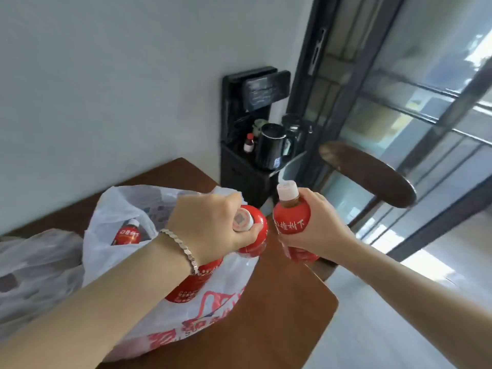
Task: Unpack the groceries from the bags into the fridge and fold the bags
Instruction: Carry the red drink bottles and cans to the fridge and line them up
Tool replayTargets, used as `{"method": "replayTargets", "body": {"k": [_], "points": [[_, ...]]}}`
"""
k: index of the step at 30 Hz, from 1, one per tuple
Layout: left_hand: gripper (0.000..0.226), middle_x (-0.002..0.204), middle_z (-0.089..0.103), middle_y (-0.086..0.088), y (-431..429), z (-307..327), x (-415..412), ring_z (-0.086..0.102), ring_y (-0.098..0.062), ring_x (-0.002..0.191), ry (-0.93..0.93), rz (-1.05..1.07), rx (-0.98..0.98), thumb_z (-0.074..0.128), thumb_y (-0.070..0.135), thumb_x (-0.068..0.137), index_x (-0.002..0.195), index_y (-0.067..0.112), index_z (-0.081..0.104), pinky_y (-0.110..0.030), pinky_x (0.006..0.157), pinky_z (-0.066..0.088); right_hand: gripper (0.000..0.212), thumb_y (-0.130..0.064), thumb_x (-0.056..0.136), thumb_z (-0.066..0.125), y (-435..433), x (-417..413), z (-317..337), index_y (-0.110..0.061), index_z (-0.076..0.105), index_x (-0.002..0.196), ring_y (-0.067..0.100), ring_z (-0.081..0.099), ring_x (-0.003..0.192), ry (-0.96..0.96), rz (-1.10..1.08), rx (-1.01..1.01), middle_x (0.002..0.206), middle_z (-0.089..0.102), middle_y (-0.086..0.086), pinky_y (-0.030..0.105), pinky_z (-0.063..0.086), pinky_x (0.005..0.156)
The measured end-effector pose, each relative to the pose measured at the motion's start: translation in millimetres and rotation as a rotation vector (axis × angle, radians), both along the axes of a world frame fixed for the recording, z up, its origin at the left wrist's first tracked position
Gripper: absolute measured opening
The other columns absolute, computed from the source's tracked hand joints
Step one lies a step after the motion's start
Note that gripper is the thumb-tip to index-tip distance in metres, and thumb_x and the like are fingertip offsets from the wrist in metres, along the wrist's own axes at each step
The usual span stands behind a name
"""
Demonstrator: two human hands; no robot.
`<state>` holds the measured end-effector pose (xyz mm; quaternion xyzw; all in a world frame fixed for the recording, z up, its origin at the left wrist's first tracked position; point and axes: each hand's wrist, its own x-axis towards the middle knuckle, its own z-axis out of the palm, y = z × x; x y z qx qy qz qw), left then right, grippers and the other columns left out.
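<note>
Each of the two hands is closed around its own bottle above the brown wooden tabletop [279, 323]. The left hand [210, 225], with a silver chain bracelet [181, 249] on its wrist, is wrapped over the neck of a red-labelled plastic drink bottle with a white cap [251, 230], gripping it from above so that the cap points toward the camera, just over the mouth of the white plastic shopping bag with red print [213, 302]. The right hand [319, 227] clasps a second red-labelled bottle with a white cap [291, 217] around its body, holding it nearly upright with white characters showing on the label; it hangs just beside the first bottle, past the tabletop's edge. Inside the printed bag a third red-labelled bottle [127, 233] shows through the opening, and another red label [191, 286] shows through the thin plastic under the left wrist. A second, greyer plastic bag [37, 270] lies crumpled on the tabletop to the left, touching the printed one. Behind the tabletop, against the pale wall, stands a black water dispenser [250, 123] carrying a black kettle [271, 145] and a small brown bottle with a red cap [249, 143]. To the right are a round dark wooden stool [367, 171] and dark-framed glass doors [399, 89]. No fridge appears in view.
</note>
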<state>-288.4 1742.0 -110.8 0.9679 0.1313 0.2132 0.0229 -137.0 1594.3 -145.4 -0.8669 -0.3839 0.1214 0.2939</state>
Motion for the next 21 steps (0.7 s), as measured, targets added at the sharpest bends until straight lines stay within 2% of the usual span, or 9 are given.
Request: {"method": "replayTargets", "body": {"k": [2, 4, 6, 8, 10, 12, 14, 17, 21], "points": [[0.05, 0.044, 0.049, 0.007, -35, 7, 25, 0.048, -0.015, 0.038, 0.006, -0.094, 0.047, 0.042, 0.066, 0.074, 0.06, 0.019, 0.05, -0.018, 0.04, 0.031, 0.062, -0.041, 0.058, 0.081, -50, -2, 14, -0.042, 0.045, 0.109, 0.008, 0.055, 0.092, -0.028, -0.095, -0.003, 0.105, 0.051, -0.014, 0.025, 0.049, 0.08], [0.049, 0.051, 0.042, 0.008, -81, 17, 51, 0.044, -0.016, 0.047, 0.013, -0.235, 0.088, 0.046, 0.067, 0.078, 0.065, 0.02, 0.041, -0.021, 0.045, 0.024, 0.064, -0.045, 0.059, 0.082, -104, -2, 24, -0.039, 0.048, 0.113, 0.01, 0.056, 0.093, -0.066, -0.196, -0.011, 0.108, 0.051, -0.012, 0.027, 0.052, 0.082], [0.047, 0.063, 0.049, 0.006, -124, 25, 71, 0.055, -0.016, 0.063, 0.054, -0.348, 0.102, 0.04, 0.068, 0.082, 0.073, 0.022, 0.038, -0.025, 0.053, 0.028, 0.071, -0.043, 0.06, 0.084, -148, -2, 29, -0.032, 0.048, 0.121, 0.01, 0.053, 0.096, -0.086, -0.295, -0.013, 0.112, 0.051, -0.008, 0.029, 0.052, 0.087], [0.046, 0.072, 0.054, 0.008, -181, 33, 95, 0.059, -0.013, 0.073, 0.085, -0.482, 0.148, 0.034, 0.07, 0.082, 0.077, 0.024, 0.037, -0.023, 0.06, 0.031, 0.077, -0.037, 0.061, 0.085, -211, -3, 36, -0.025, 0.046, 0.127, 0.01, 0.049, 0.095, -0.107, -0.439, -0.01, 0.114, 0.049, -0.005, 0.025, 0.047, 0.087], [0.047, 0.072, 0.05, 0.01, -238, 34, 115, 0.053, -0.01, 0.069, 0.121, -0.605, 0.17, 0.033, 0.071, 0.082, 0.08, 0.025, 0.04, -0.021, 0.061, 0.033, 0.079, -0.031, 0.061, 0.086, -275, -6, 40, -0.022, 0.045, 0.129, 0.01, 0.046, 0.095, -0.118, -0.551, -0.021, 0.118, 0.05, -0.001, 0.021, 0.042, 0.082], [0.049, 0.077, 0.055, 0.01, -304, 32, 133, 0.05, -0.009, 0.069, 0.151, -0.72, 0.198, 0.033, 0.07, 0.083, 0.088, 0.024, 0.049, -0.02, 0.063, 0.037, 0.081, -0.027, 0.061, 0.086, -346, -12, 42, -0.021, 0.045, 0.13, 0.01, 0.045, 0.096, -0.108, -0.678, -0.016, 0.12, 0.049, 0.001, 0.02, 0.039, 0.082], [0.053, 0.084, 0.062, 0.008, -374, 30, 149, 0.053, -0.01, 0.072, 0.163, -0.821, 0.249, 0.034, 0.07, 0.083, 0.098, 0.023, 0.053, -0.021, 0.065, 0.041, 0.08, -0.028, 0.061, 0.086, -415, -21, 43, -0.02, 0.045, 0.13, 0.01, 0.046, 0.094, -0.113, -0.792, -0.023, 0.116, 0.049, 0.0, 0.02, 0.039, 0.082], [0.053, 0.084, 0.06, 0.008, -482, 28, 162, 0.048, -0.009, 0.068, 0.183, -0.941, 0.288, 0.035, 0.069, 0.085, 0.103, 0.023, 0.055, -0.02, 0.062, 0.038, 0.075, -0.034, 0.06, 0.084, -515, -34, 41, -0.022, 0.048, 0.124, 0.012, 0.05, 0.092, -0.126, -0.944, -0.039, 0.107, 0.047, -0.004, 0.02, 0.039, 0.079], [0.05, 0.095, 0.066, 0.007, -625, 26, 178, 0.061, -0.013, 0.081, 0.177, -1.071, 0.3, 0.037, 0.067, 0.084, 0.1, 0.023, 0.055, -0.022, 0.068, 0.044, 0.07, -0.035, 0.057, 0.084, -650, -54, 43, -0.024, 0.051, 0.117, 0.014, 0.054, 0.094, -0.103, -1.134, -0.025, 0.105, 0.05, -0.002, 0.023, 0.046, 0.085]]}}
